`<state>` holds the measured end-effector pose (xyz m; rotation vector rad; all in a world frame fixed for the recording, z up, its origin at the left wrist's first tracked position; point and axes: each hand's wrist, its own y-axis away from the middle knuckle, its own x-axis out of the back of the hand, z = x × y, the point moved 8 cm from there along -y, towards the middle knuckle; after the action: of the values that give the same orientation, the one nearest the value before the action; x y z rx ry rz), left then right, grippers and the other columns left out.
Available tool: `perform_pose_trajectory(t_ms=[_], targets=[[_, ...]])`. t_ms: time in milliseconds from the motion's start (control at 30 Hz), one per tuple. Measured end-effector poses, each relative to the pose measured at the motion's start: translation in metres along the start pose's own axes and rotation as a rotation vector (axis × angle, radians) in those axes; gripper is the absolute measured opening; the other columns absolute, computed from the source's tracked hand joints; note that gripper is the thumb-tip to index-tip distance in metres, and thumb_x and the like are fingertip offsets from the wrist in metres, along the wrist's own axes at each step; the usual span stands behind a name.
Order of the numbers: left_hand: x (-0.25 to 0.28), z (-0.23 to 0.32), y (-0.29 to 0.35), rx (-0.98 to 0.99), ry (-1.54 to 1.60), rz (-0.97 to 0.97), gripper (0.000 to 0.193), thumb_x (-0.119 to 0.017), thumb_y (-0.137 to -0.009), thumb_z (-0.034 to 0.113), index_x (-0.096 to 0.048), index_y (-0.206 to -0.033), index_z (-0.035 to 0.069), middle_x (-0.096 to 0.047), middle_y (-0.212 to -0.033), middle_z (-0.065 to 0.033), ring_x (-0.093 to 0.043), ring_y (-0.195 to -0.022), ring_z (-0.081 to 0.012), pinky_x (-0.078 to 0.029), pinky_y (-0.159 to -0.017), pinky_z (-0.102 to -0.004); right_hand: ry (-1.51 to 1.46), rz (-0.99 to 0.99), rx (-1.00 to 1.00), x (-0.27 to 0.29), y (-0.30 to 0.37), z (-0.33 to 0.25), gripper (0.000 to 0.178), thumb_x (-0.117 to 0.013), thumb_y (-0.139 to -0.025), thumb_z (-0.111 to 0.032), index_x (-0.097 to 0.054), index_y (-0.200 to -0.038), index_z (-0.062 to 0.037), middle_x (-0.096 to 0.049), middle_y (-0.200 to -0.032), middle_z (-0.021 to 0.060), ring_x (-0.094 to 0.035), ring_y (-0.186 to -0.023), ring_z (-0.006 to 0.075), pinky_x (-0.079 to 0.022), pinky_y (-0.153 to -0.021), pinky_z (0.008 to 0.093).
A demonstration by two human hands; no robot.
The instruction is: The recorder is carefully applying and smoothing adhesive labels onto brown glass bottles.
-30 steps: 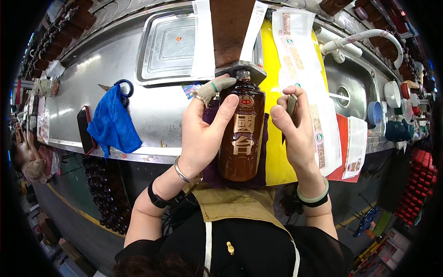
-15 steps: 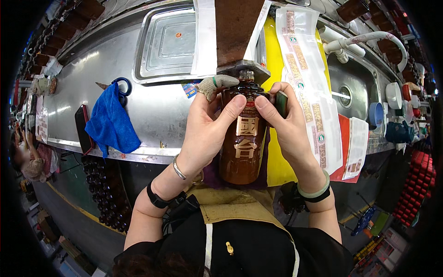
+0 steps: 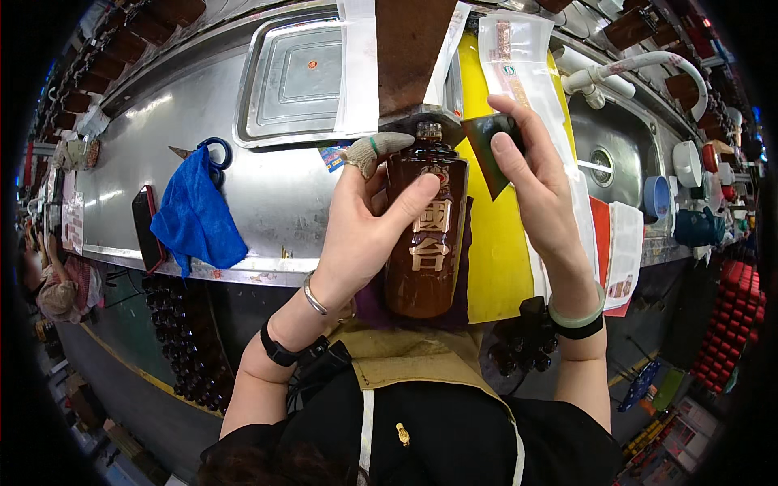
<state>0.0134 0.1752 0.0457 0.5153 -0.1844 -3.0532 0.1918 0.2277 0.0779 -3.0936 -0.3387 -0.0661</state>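
Left hand [image 3: 361,231] fingers wrap the brown bottle [image 3: 425,231] above the steel tabletop [image 3: 267,194]; right hand [image 3: 535,182] pinches a dark seal [image 3: 490,142] beside its neck. Loosened grip risks a drop.

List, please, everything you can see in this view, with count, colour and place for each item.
bottle: one, brown glass, upright at the counter's front edge, held by the left hand
dark sheet: one, dark green, beside the bottle's neck, in the right hand
cloth: one, blue, on the counter to the left
scissors: one pair, blue handles, partly under the cloth
tray: one, steel, at the back of the counter
sink: one, steel, to the right
counter: one, steel
left hand: wrapped round the bottle, bandaged fingertip
right hand: pinching the dark sheet
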Motion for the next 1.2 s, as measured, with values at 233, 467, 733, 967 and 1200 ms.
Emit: perform_pose_trajectory(t_ms=[233,467,733,967,1200], targets=[[0.000,-0.007,0.005,-0.069,-0.147,0.023,0.054,-0.077,-0.094,0.011,-0.046,-0.136,-0.003,-0.061,-0.129,-0.0136,-0.060,-0.120,-0.0179,-0.050,-0.102,-0.0347,0.639,-0.264,0.493,-0.040,-0.003,-0.062,0.044,-0.063,-0.087,0.009,-0.070,-0.128,-0.0041,-0.070,-0.099,0.0126,-0.061,-0.092,0.0277,-0.049,-0.083,0.0352],[-0.002,-0.012,0.009,-0.066,-0.132,0.037,0.062,-0.078,-0.094,0.015,-0.041,-0.141,-0.004,-0.058,-0.133,-0.0166,-0.060,-0.120,-0.0192,-0.050,-0.103,-0.0352,0.793,-0.228,0.734,-0.051,-0.004,-0.080,0.041,-0.068,-0.082,0.010,-0.073,-0.120,-0.0056,-0.074,-0.107,0.0111,-0.063,-0.095,0.0285,-0.051,-0.082,0.0358],[-0.001,-0.021,0.026,0.052,-0.130,-0.051,0.086,-0.079,-0.093,0.011,-0.024,-0.157,-0.003,-0.047,-0.149,-0.0175,-0.049,-0.137,-0.0230,-0.041,-0.116,-0.0393,0.805,-0.322,0.664,-0.062,0.005,-0.078,0.031,-0.076,-0.079,0.004,-0.075,-0.109,-0.0042,-0.072,-0.091,0.0072,-0.064,-0.084,0.0274,-0.051,-0.074,0.0368],[0.001,-0.024,0.030,0.130,-0.143,-0.079,0.089,-0.083,-0.089,0.013,-0.026,-0.156,-0.003,-0.048,-0.148,-0.0181,-0.051,-0.137,-0.0236,-0.042,-0.116,-0.0402,0.766,-0.384,0.671,-0.064,0.013,-0.071,0.030,-0.075,-0.079,-0.001,-0.072,-0.107,-0.0099,-0.069,-0.089,0.0040,-0.063,-0.086,0.0254,-0.049,-0.075,0.0375],[0.009,-0.026,0.037,0.188,0.142,-0.059,0.070,-0.047,-0.111,0.044,-0.025,-0.161,0.001,-0.042,-0.158,-0.0169,-0.047,-0.142,-0.0278,-0.038,-0.119,-0.0427,0.826,-0.046,0.974,-0.034,0.028,-0.079,0.023,-0.074,-0.075,-0.005,-0.075,-0.096,-0.0133,-0.073,-0.095,-0.0007,-0.065,-0.092,0.0218,-0.048,-0.084,0.0363]])
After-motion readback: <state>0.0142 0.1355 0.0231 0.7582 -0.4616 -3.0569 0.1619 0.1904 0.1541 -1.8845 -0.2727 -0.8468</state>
